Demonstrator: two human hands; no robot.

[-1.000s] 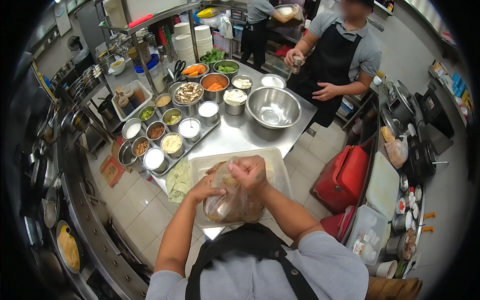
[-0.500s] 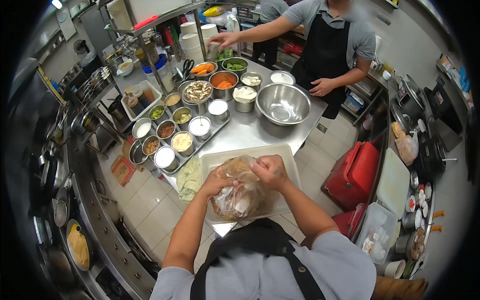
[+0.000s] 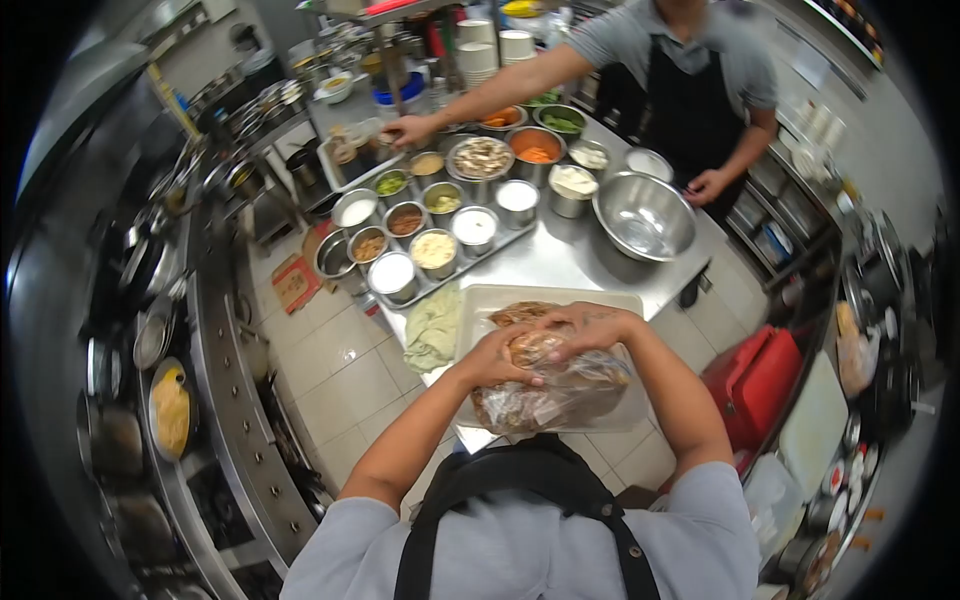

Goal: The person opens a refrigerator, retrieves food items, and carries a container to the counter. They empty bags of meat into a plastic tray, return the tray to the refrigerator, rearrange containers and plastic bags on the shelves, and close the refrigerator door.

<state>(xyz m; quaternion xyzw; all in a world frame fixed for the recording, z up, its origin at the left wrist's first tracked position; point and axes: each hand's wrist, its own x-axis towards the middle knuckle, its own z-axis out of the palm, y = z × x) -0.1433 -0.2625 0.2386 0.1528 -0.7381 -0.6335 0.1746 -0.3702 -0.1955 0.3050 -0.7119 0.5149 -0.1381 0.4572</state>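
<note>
A clear plastic bag (image 3: 548, 402) of brown food lies in a shallow off-white tray (image 3: 635, 300) in front of me. My left hand (image 3: 498, 360) is curled around the bag's upper left part. From the other side, my right hand (image 3: 588, 328) grips the upper part of the bag, close to the left. Between the two hands some of the brown filling bulges under the plastic. More brown food (image 3: 522, 312) shows beyond my fingers at the far side of the tray. I cannot tell whether the bag's mouth is open.
Left of the tray lies a crumpled green cloth (image 3: 432, 328). Metal containers of ingredients, including sliced mushrooms (image 3: 480, 157), stand beyond it beside a steel bowl (image 3: 645, 218). Across the table a co-worker's arm (image 3: 500, 95) reaches toward bottles. A red cooler (image 3: 752, 385) stands at right.
The bag has gone from bunched up to spread wider across the tray. My right hand has moved from its gathered top onto its body. The co-worker's outstretched hand has moved left and down.
</note>
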